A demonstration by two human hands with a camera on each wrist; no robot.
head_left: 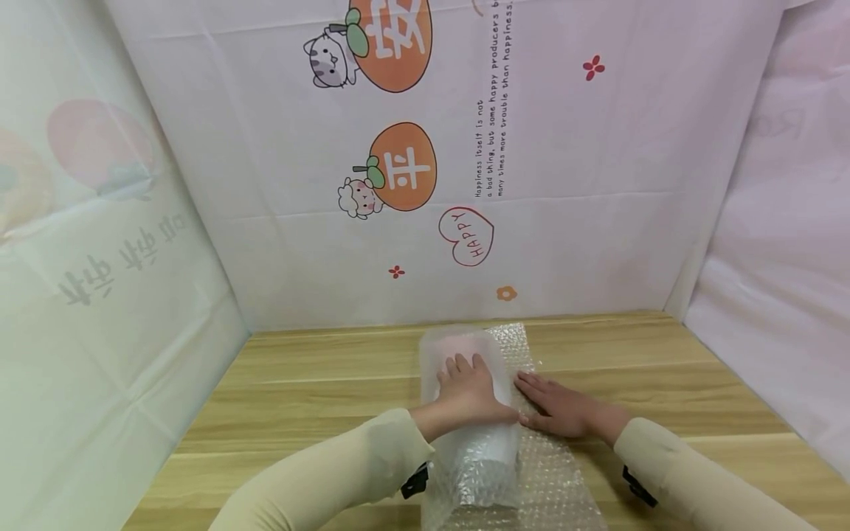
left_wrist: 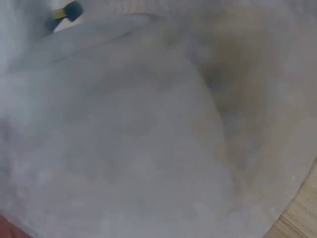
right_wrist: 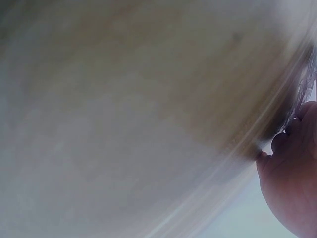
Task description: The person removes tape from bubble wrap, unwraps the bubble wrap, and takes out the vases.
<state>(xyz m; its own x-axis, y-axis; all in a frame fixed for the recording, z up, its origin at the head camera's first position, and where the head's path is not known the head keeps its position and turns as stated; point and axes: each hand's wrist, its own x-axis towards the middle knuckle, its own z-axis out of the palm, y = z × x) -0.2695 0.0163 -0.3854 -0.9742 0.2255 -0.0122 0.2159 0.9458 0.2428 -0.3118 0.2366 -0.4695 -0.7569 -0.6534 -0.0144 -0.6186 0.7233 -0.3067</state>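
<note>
A long white object (head_left: 488, 446) lies on the table under a layer of clear bubble wrap; what it is, the wrap hides. My left hand (head_left: 468, 394) rests on top of this bundle, fingers spread and thumb stretched to the right. Just right of it, my right hand (head_left: 561, 405) presses flat on the loose bubble wrap (head_left: 554, 479), its fingers extended toward the bundle's side. The thumbs of both hands nearly meet. Cloudy wrap (left_wrist: 138, 148) fills most of the left wrist view. In the right wrist view, part of the right hand (right_wrist: 292, 173) shows beside blurred plastic.
The wood-grain table (head_left: 319, 398) extends on both sides of the bundle. A white printed cloth (head_left: 564, 184) hangs behind it, with further cloth walls at left (head_left: 99, 354) and right (head_left: 783, 280). Loose wrap also reaches the table's back and front.
</note>
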